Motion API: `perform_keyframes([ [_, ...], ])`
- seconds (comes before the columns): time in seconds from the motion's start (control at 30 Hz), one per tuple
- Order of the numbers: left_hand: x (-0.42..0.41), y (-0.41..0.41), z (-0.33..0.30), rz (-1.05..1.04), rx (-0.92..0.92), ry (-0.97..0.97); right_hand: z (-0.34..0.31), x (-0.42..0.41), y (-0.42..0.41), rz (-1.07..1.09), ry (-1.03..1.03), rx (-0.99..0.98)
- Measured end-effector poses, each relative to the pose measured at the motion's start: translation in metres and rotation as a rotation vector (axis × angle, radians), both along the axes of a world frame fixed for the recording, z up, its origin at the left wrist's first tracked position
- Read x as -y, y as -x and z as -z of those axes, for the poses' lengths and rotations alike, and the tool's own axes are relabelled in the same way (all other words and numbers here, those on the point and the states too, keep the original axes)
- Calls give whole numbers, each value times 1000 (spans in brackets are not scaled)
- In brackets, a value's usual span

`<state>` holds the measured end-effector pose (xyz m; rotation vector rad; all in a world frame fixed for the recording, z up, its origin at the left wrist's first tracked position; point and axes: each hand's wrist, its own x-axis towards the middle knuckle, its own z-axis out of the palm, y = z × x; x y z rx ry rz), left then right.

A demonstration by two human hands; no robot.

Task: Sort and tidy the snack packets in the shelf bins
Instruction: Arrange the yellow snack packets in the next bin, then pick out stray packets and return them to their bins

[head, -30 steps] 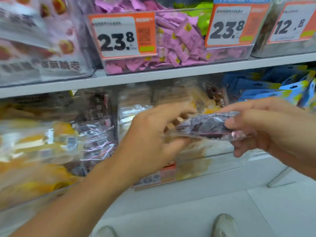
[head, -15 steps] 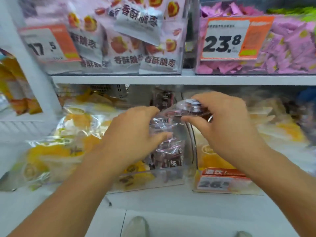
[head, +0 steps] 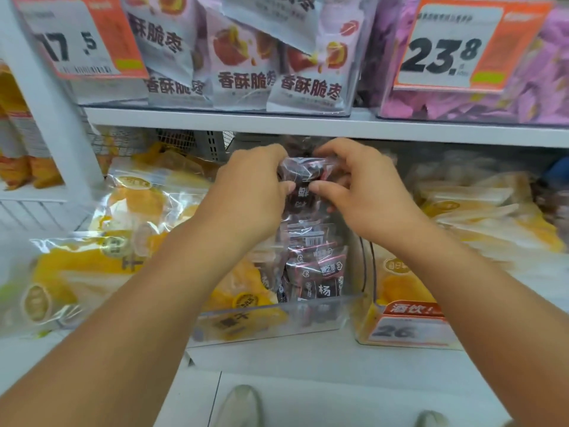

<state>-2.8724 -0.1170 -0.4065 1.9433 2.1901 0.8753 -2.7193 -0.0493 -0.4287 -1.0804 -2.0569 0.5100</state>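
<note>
Both hands meet at the middle of the view, just under the upper shelf point(head: 308, 126). The left hand point(head: 252, 192) and the right hand point(head: 363, 195) each have fingers curled over the top and a thumb pressed in front, together pinching one dark snack packet point(head: 303, 174) in clear wrap. It sits at the top of a stack of dark packets point(head: 317, 272) standing in a clear bin point(head: 271, 322) on the lower shelf; the front one shows the character 杨.

At 9 o'clock from the hands, yellow packets point(head: 123, 229) in clear film fill the left part of that bin and spill beyond it. At 3 o'clock, a neighbouring bin point(head: 366, 303) holds pale and yellow packets point(head: 480, 211); its orange tag point(head: 412, 326) reads 酒饮 and 26, the rest blurred.

On the upper shelf, at 12 o'clock, a clear bin holds white pouches point(head: 246, 57) with red fruit pictures and the writing 香酥脆枣. Its price tag point(head: 80, 38) at 10 o'clock reads 17.5. At 2 o'clock, a bin of pink packets point(head: 542, 97) carries a tag point(head: 462, 47) reading 23.8.

At 6 o'clock, two shoe tips point(head: 243, 405) show on the floor.
</note>
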Motion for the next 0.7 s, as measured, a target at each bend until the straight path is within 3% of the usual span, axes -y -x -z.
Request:
perform_keyframes([
  [0.13,-19,4,7,-51,51,81,2,-1,7,64,1,-63],
  [0.27,-37,10,15,-156,489,175,0,8,8,84,1,69],
  [0.33,-41,9,19,-167,553,188,1,12,6,61,30,184],
  [0.43,-33,-4,14,-124,427,193,0,15,1,30,14,422],
  [0.57,-15,-19,2,-186,-11,124,-5,20,-11,52,-59,524],
  [0.7,7,-41,5,-70,-126,-11,-15,36,-33,33,-155,582],
])
